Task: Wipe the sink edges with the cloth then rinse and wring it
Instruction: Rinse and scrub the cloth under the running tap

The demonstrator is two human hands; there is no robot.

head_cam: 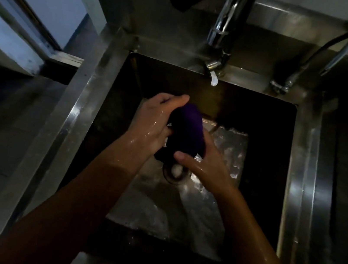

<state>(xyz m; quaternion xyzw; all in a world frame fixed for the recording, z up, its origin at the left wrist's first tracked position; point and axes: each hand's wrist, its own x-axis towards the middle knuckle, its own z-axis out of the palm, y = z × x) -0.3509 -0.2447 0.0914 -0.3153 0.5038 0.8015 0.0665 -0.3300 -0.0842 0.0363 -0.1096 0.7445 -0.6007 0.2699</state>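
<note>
Purple bunched cloth [185,131] sits clamped between the left hand [153,124] and right hand [203,161], both grips pressed tight around it above the steel sink basin [200,216]; wringing well likely means twisting hands oppositely, low over the drain [174,173].

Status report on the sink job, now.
Both hands, left hand and right hand, shut on the purple cloth, bunched over the drain. Sink basin wet; water at the tap. Nothing in the way.

I am using my two hands, left [153,124] and right [204,162], gripping one cloth [188,129] over one sink [86,104] with one tap [224,32].
</note>
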